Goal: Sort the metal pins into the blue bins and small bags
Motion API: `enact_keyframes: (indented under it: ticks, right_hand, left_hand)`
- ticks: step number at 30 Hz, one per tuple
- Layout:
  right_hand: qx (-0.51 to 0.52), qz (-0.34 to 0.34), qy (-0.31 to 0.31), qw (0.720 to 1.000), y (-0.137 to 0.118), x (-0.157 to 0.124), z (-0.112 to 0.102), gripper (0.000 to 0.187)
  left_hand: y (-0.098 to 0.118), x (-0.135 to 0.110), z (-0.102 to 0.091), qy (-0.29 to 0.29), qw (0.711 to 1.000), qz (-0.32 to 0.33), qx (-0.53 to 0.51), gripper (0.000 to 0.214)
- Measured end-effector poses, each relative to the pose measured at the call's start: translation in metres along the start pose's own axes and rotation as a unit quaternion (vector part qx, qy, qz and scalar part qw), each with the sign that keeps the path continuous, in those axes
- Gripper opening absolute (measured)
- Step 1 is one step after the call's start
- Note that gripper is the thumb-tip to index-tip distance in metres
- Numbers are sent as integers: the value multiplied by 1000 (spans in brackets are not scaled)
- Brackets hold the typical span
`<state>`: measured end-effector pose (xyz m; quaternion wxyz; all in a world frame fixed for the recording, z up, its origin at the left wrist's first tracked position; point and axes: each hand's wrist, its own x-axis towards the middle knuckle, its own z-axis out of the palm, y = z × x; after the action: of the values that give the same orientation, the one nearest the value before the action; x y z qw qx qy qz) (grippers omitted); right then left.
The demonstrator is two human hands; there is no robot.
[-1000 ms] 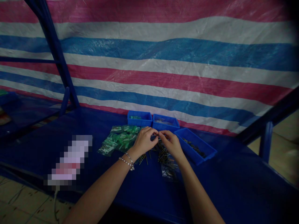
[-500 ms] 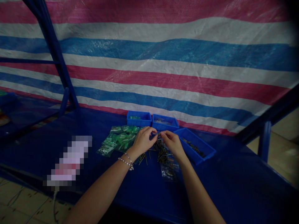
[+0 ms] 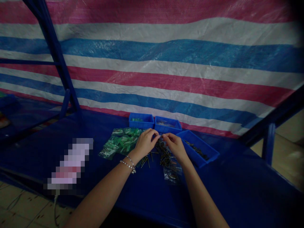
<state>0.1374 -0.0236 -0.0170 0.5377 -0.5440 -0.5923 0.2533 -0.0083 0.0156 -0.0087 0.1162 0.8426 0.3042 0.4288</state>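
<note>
Between my two hands is a thin metal rod (image 3: 159,135), too small to name more closely. My left hand (image 3: 146,141), with beaded bracelets at the wrist, pinches its left end. The fingertips of my right hand (image 3: 174,143) are closed at the rod's dark right end. Beneath the hands lies a loose heap of thin dark metal rods (image 3: 165,155), with a few strewn to the left. Left of my left hand are small clear bags with green pieces (image 3: 123,139). A clear plastic bag (image 3: 171,175) lies below the heap, its contents unclear.
Behind the hands stand a blue bin with green pieces (image 3: 141,124) and a blue bin with pale pieces (image 3: 168,128). A larger blue bin (image 3: 201,163) at right holds dark rods. A blurred pinkish object (image 3: 72,164) with a cable lies left. A striped tarp (image 3: 166,79) hangs behind.
The fingertips and rod have shifted slightly, and a pale end now shows nearer my left fingers. The arms, bins and heap are where they were.
</note>
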Motion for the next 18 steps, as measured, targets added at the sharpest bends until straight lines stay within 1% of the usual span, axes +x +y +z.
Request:
enact_keyframes:
  ticks: [4, 11, 14, 18]
  right_hand:
    - [15, 8, -5, 1000, 0, 0, 0, 30]
    - [23, -2, 16, 1000, -3, 0, -2, 30]
    - [21, 4, 13, 1000, -2, 0, -2, 31]
    - [20, 10, -9, 1000, 2, 1, -2, 29]
  left_hand:
    - [2, 0, -1, 2, 1000, 3, -4, 12]
    - [1, 0, -2, -21, 1000, -8, -9, 10]
    - [0, 0, -1, -10, 1000, -9, -20, 11]
    - [0, 1, 0, 5, 999, -11, -35, 9]
